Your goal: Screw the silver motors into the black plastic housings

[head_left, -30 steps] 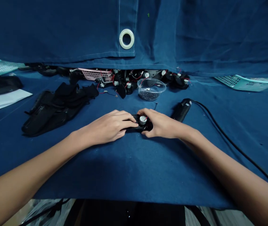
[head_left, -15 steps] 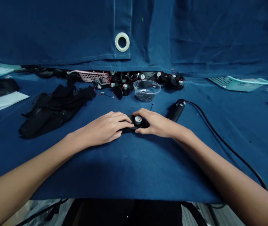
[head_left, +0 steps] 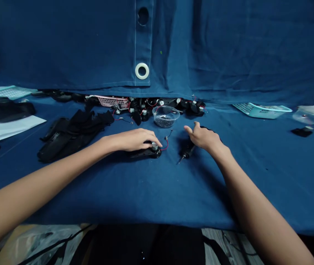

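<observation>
Curving my left hand (head_left: 134, 140) over a black plastic housing (head_left: 144, 152), I pressed its fingers (head_left: 149, 139) down in a loose clench, their tips beside a silver cylinder (head_left: 154, 147) set into the housing. The housing lay flat on the desk's blue cloth (head_left: 228, 191), with a thin red wire (head_left: 165, 145) curling away from it. Ahead stood a clear plastic bowl (head_left: 165, 117) of small dark pieces. My right hand (head_left: 203, 137) was open, its fingers (head_left: 189, 129) spread and gripping nothing, just above a black corded tool (head_left: 187, 151) with a slim metal tip; I could not tell whether my palm touched it. To the left lay limp black fabric pouches (head_left: 74, 136), and beyond them a pink mesh basket (head_left: 109, 101).
</observation>
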`<state>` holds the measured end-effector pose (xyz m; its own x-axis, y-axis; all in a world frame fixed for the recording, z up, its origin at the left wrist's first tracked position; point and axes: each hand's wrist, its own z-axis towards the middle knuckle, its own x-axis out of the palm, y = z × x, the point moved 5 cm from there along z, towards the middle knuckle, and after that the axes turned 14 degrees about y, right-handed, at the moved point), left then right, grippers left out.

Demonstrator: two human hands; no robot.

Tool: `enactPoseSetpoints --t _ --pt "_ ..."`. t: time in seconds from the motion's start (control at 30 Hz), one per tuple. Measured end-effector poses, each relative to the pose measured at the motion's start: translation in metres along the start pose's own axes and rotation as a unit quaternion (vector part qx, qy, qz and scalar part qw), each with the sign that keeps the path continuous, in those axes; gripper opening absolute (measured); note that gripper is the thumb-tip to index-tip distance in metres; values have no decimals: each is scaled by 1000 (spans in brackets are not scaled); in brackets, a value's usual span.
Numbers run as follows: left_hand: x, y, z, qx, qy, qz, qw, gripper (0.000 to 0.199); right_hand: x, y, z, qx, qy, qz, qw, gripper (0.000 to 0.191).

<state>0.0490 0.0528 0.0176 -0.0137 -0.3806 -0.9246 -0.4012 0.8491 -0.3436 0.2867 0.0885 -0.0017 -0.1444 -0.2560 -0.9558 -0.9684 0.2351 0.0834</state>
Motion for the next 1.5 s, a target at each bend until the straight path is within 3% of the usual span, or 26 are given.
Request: enactPoseSetpoints --t 0.13,0.27,0.43,0.57,0.7,0.77,0.83,0.97,1.07,1.2,1.37,1.5 --pt "-2 10 1 -97 -24 25 995 22 3 -9 1 58 22 13 998 97" --pt "4 14 -10 -223 -57 45 972 30 4 -13 2 62 48 21 997 101" --pt "10 10 -12 -288 -70 93 950 34 13 -11 -2 69 97 54 991 108" --pt "5 9 -9 -307 -47 99 945 39 21 -5 -8 65 108 68 990 108" --pt "-22 17 9 -291 -73 96 949 49 24 -5 -6 59 105 88 989 99" --pt "-44 26 29 -270 -110 119 949 40 25 -7 -3 55 104 94 989 98" --pt "-63 41 55 -255 -113 132 951 30 26 -8 0 51 106 92 989 98" --pt "-83 83 106 -262 -21 106 959 22 26 -10 3 39 116 82 989 98" --pt "-84 106 133 -264 38 84 960 20 25 -11 5 35 122 73 989 97" --pt "-72 126 155 -271 92 64 956 20 26 -12 9 25 136 60 989 99" --pt "-60 142 166 -285 95 78 951 18 28 -15 13 21 148 66 987 101" --pt "-58 140 165 -264 98 75 957 22 28 -15 13 22 148 68 986 101"
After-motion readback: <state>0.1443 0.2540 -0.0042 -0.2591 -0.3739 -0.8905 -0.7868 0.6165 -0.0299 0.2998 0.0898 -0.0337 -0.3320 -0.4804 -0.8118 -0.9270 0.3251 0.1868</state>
